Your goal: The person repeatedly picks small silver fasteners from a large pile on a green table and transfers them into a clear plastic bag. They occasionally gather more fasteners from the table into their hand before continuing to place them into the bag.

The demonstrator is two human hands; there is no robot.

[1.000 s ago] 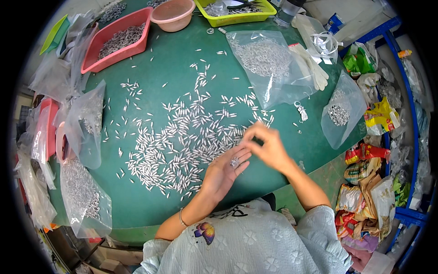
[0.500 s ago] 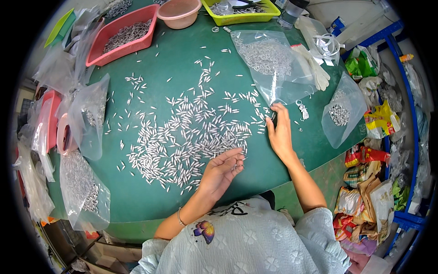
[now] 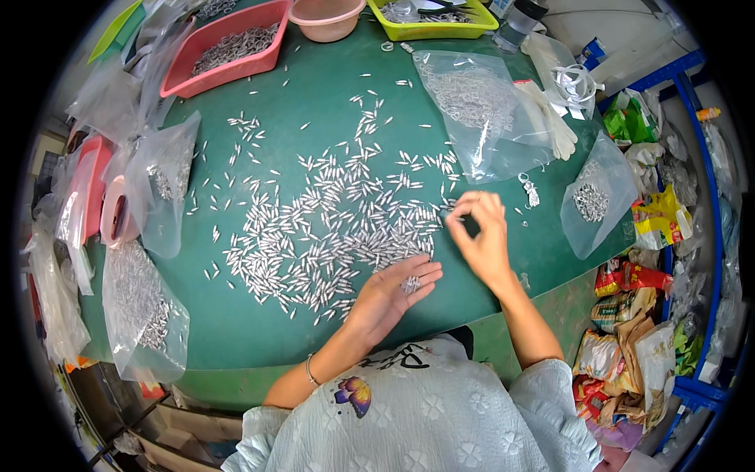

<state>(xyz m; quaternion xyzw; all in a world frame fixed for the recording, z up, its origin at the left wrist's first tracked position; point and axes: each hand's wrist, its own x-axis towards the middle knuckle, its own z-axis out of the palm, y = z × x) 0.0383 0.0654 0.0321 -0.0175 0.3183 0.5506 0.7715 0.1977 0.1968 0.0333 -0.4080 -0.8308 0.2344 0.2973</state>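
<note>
A wide spread of small silver spindle-shaped metal pieces (image 3: 314,228) covers the middle of the green table. My left hand (image 3: 385,299) is palm up at the pile's near edge, fingers partly stretched, with a small cluster of silvery metal pieces (image 3: 410,285) resting in it. Just right of the pile, my right hand (image 3: 480,236) has thumb and forefinger brought together in a pinch. Whatever is at those fingertips is too small and blurred to name. Beyond the right hand lies a clear plastic bag (image 3: 484,118) full of small metal rings or links.
A pink tray (image 3: 228,55) of metal parts, a pink bowl (image 3: 326,20) and a yellow tray (image 3: 432,27) line the far edge. Bags of parts lie left (image 3: 145,315) and right (image 3: 594,200). White gloves (image 3: 554,122) lie by the large bag. A blue rack (image 3: 692,102) stands right.
My right hand has drawn back from the large bag's near corner and closed into a pinch. My left hand has opened out, showing the pieces in its palm. The view has shifted slightly.
</note>
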